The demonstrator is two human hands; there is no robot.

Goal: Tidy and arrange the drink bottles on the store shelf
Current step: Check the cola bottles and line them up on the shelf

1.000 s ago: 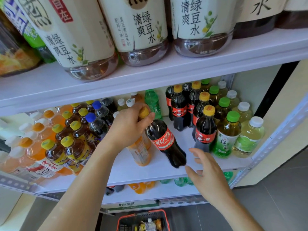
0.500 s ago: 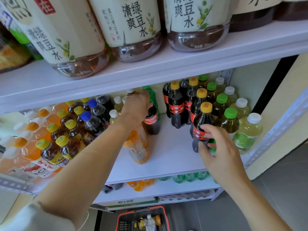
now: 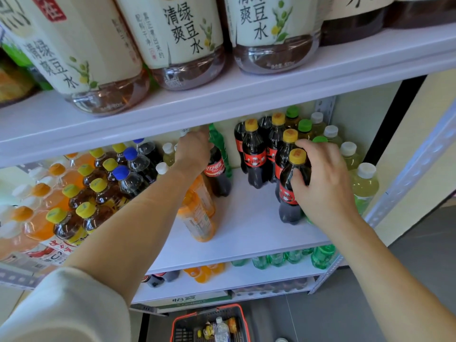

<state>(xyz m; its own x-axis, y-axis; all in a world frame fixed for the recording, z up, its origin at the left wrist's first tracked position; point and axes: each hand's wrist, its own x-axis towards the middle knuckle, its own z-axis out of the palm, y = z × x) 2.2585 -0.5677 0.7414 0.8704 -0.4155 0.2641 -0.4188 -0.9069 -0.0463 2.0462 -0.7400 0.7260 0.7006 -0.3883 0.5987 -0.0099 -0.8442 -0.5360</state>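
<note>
Status: mid-task, about halfway by my read.

- left hand (image 3: 195, 151): reaching to the shelf's (image 3: 251, 233) back edge, fingers curled down over the top of the red-label cola bottle (image 3: 217, 174). The cap is hidden under the palm. The bottle stands upright, touching or just beside a green bottle (image 3: 219, 141) at the back wall.
- right hand (image 3: 325, 191): clamped round the front yellow-cap cola bottle (image 3: 287, 211), thumb across its near face, fingers wrapped over the far shoulder. The bottle is upright near the front edge, at the head of its file.

Done, as it looks:
- Right end is in files: yellow-cap colas, then green-cap tea bottles (image 3: 305, 125), then white-cap bottles (image 3: 365, 183) at the right edge.
- Left end is a dense block of tea bottles (image 3: 98, 193) and orange drinks. Can't tell if it's sorted.

Left to do, judging from the layout:
- Red-label cola sits apart from the other colas, with bare shelf between. Probably needs its own file or a merge.
- 2 orange bottles (image 3: 199, 218) stand loose mid-shelf toward the front edge, under the left forearm and away from the orange block.
- Basket (image 3: 183, 333) on the floor holds a few bottles, likely still to shelve.
</note>
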